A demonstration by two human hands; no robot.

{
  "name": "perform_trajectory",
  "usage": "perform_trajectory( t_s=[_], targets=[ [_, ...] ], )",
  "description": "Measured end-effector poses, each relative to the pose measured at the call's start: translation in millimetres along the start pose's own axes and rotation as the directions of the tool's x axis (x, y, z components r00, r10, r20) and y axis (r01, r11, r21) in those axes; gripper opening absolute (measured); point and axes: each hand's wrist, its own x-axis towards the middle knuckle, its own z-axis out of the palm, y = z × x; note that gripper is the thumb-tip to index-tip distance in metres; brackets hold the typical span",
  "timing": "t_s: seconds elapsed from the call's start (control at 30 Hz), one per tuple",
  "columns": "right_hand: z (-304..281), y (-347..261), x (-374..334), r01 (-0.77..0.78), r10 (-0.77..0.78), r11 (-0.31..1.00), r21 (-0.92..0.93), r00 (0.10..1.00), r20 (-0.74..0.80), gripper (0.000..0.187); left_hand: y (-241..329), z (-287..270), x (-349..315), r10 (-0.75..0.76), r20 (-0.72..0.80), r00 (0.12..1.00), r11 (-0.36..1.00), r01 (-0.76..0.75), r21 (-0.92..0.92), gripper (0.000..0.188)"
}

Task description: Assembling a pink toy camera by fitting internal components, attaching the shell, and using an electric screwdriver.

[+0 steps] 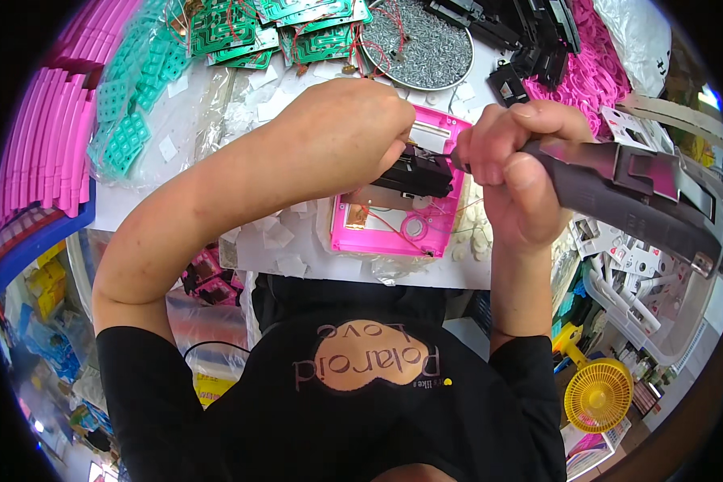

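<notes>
My right hand is wrapped round a dark grey power screwdriver, its narrow end pointing left at a black plastic mechanism. That mechanism lies in an open pink plastic housing on the table. The housing also holds a metal rod, thin red wires and a round ring-shaped seat. My left hand reaches over from the left with its fingers curled in at the mechanism's upper edge. Whatever those fingers pinch is hidden by the hand.
Beyond my hands are green circuit boards, a round tray of screws and black mechanisms. Pink strips lie far right. Teal keypads and stacked pink housings stand left. A yellow fan is lower right.
</notes>
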Motion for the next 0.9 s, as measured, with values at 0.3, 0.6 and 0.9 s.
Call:
perform_trajectory(
  t_s=[0.3,0.6,0.9],
  targets=[
    [1.9,0.2,6.3,0.027,-0.028,0.998,0.049,0.999,0.026,0.04,1.8,-0.9,-1.4,-0.021,-0.02,1.0,0.999,0.02,-0.048,0.013],
    [3.0,-3.7,5.0,0.02,-0.02,0.999,-0.029,1.0,0.002,0.038,1.5,-1.3,-1.2,0.003,-0.029,1.0,0.999,-0.004,-0.046,0.012],
    [-0.8,-2.6,-3.1,-0.02,0.022,0.997,-0.076,1.0,0.023,0.038,2.6,-2.2,0.1,0.003,-0.025,1.0,0.998,-0.004,-0.056,0.012]
  ],
)
